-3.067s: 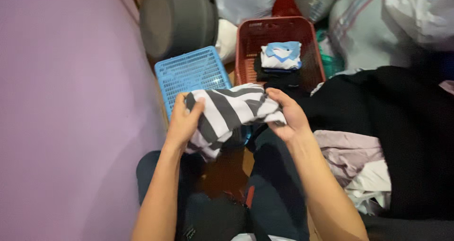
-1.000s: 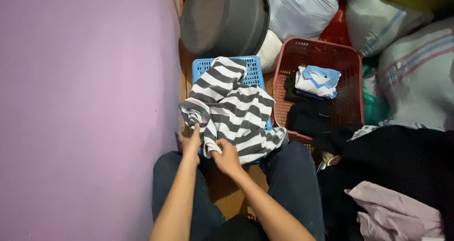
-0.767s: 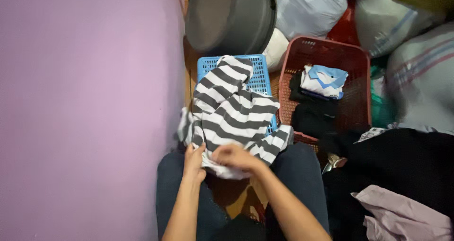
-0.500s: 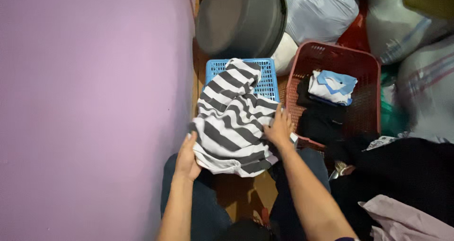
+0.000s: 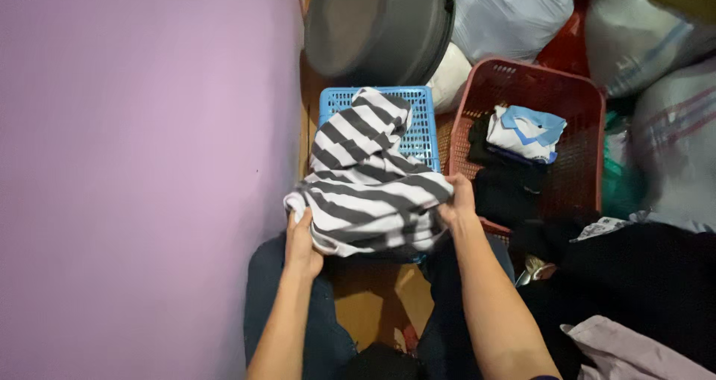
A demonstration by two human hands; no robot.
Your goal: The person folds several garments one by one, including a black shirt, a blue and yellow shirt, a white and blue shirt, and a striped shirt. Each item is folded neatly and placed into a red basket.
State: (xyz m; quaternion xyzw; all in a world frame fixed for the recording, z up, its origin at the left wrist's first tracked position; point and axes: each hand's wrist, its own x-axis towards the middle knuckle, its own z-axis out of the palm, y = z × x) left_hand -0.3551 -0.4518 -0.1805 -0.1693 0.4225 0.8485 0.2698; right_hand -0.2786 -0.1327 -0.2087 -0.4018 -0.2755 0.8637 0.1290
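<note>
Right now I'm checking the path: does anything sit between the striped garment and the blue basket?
Nothing visible: the striped garment, held by left hand and right hand, already drapes over the blue basket.

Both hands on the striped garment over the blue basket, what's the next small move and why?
Probably lower the half-folded grey-and-white striped garment forward into the blue plastic slatted basket. The left hand and right hand grip its two near corners, and its far end already drapes over the basket's rim. The red plastic basket beside it already holds folded clothes.
</note>
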